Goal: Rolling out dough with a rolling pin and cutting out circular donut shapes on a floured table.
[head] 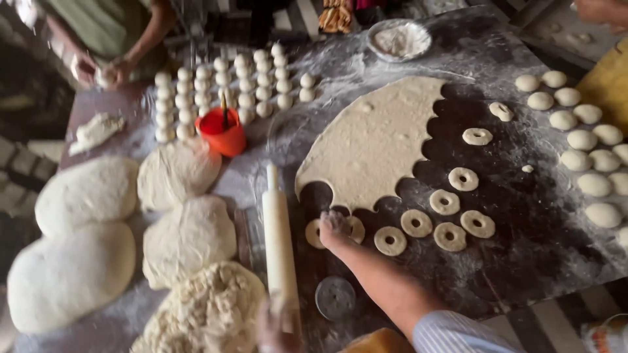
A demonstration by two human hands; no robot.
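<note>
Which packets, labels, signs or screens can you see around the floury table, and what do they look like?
No labels, signs or screens show.
Possible packet: bottom right corner, whitish with orange, cut off by the edge; too blurred to be sure.
Orange cup: on the table by the small dough balls; round, plain, no label.
White bowl: top centre; round, holds flour, plain.

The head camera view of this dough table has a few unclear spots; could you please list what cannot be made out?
- Left hand: blurred and cut by the bottom edge; its grip on the rolling pin is unclear.
- Right hand: covers a dough ring; the fingertips are hidden.
- Round cutter: blurred, details unreadable.
- Orange cup: contents too small to tell.
</note>
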